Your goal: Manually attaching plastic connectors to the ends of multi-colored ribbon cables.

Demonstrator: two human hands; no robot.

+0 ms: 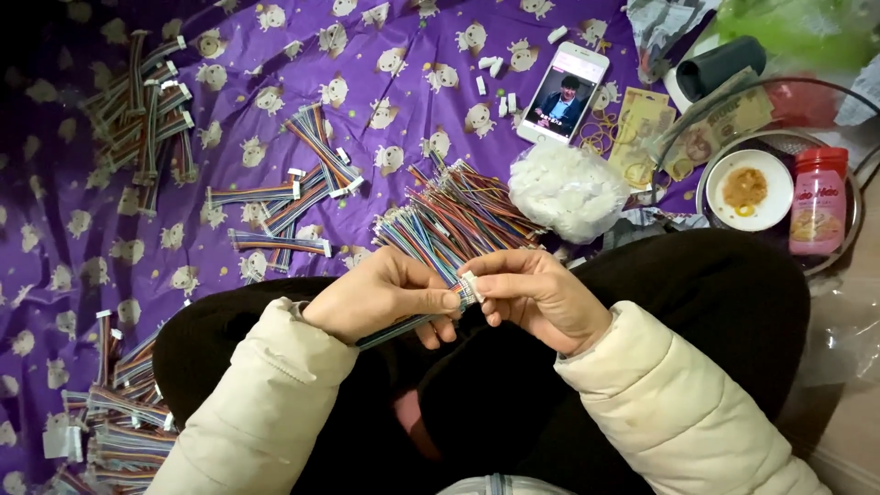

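Our left hand [380, 295] grips a ribbon cable [403, 327]; right hand [532, 293] pinches its white connector [471, 286], over the lap; loose wires [458, 220] heaped within reach on the purple sheet [229, 110].

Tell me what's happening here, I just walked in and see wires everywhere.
A person sits cross-legged on a purple patterned sheet. The left hand holds a flat strip of coloured wires, and the right hand pinches a small white plug at its end. A loose pile of wires lies just ahead, beside a bag of white plugs. More wire bundles lie around the sheet, and a phone shows a video.
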